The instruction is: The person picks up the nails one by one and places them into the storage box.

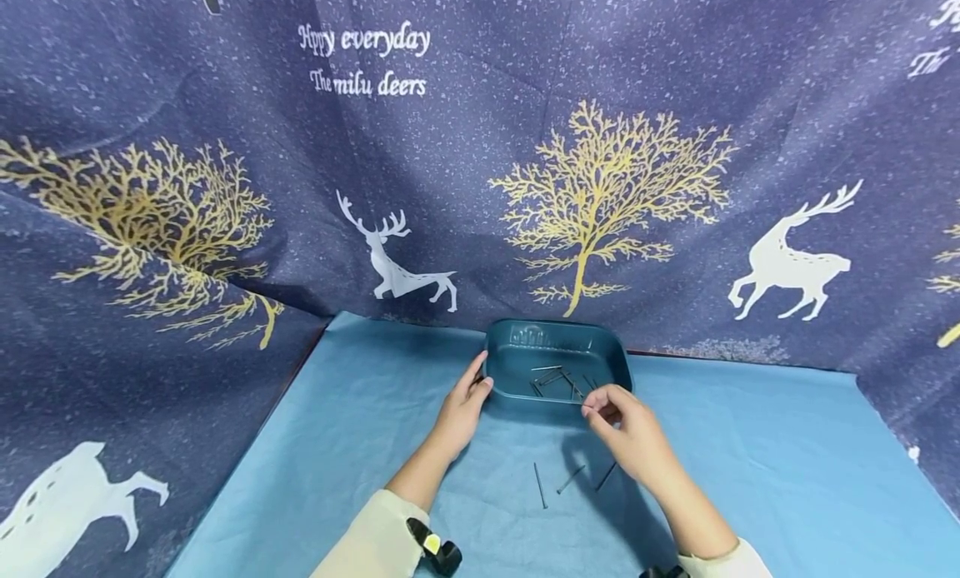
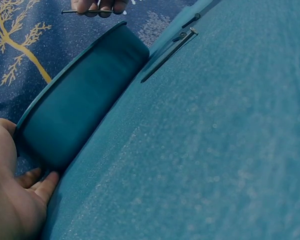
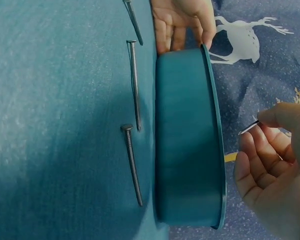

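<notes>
A dark teal plastic tray sits on the blue cloth, with several nails lying loosely inside. My left hand rests against its left end; in the left wrist view the thumb touches near the rim and straight fingers lie along the outer wall. Above the tray's front right corner, my right hand pinches a thin nail between thumb and fingertips. Three more nails lie apart on the cloth in front of the tray: a left one, a middle one and a right one.
Blue cloth covers the table around the tray. Just behind the tray hangs a dark blue curtain printed with golden trees and white deer. Black straps with small devices sit at the wrists, over pale sleeves.
</notes>
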The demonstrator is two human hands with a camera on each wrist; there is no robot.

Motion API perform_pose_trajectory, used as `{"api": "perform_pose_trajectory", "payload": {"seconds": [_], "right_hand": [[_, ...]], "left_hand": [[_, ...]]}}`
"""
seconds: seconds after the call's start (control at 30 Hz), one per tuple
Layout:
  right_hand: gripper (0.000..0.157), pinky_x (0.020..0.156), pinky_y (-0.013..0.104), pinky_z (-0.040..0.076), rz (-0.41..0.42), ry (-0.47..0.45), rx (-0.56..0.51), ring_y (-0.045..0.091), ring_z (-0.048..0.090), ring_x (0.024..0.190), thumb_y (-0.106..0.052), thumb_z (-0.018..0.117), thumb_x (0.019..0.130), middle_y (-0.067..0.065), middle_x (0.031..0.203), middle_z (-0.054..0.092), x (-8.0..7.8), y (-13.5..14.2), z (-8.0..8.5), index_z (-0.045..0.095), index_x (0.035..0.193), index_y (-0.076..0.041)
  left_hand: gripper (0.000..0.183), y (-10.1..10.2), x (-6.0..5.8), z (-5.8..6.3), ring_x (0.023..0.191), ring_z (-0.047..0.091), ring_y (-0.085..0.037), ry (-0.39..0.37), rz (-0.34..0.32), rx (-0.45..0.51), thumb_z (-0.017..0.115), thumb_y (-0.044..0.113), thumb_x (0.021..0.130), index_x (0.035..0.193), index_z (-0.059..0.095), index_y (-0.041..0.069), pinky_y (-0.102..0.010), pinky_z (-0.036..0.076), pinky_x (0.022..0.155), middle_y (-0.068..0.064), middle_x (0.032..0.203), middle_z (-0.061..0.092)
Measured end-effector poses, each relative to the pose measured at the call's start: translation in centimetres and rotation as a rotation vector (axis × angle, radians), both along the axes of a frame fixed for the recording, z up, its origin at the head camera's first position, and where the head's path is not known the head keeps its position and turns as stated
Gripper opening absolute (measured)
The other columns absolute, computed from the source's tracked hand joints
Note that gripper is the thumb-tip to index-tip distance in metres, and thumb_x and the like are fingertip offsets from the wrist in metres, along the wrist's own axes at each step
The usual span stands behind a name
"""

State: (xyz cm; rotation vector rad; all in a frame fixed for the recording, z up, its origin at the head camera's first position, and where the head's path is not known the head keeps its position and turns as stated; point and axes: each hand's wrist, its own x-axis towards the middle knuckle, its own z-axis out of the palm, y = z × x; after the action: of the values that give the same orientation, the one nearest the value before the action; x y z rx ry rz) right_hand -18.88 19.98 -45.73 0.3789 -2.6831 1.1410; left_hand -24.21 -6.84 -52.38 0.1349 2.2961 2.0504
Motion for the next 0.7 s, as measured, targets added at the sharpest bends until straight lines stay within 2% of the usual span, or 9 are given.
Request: {"api": "perform_pose_trajectory", "payload": {"seconds": [0.43,0.7], "right_hand": [[0.004,0.073,0.021,0.055,-0.014,0.027,-0.055,0.001,0.061,0.082,-0.013,0.070,0.096,-0.001,0.092,0.067,-1.1,0.1,0.1,0.067,0.100,-0.012],[0.003,0.075,0.020,0.055,-0.043,0.013,-0.072,0.002,0.062,0.084,-0.016,0.068,0.098,0.000,0.092,0.067,-1.6,0.0,0.1,0.068,0.100,-0.013]], "left_hand": [[0.063,-0.1,0.0,-0.2,0.153,0.032,-0.029,0.004,-0.004,-0.004,0.049,0.056,0.103,0.160,0.030,0.036,-0.050,0.034,0.123,-0.006,0.168,0.025],[0.062,0.0,-0.1,-0.1,0.152,0.033,-0.027,0.002,0.005,-0.003,0.050,0.054,0.103,0.160,0.031,0.035,-0.049,0.035,0.122,-0.006,0.168,0.027]]}}
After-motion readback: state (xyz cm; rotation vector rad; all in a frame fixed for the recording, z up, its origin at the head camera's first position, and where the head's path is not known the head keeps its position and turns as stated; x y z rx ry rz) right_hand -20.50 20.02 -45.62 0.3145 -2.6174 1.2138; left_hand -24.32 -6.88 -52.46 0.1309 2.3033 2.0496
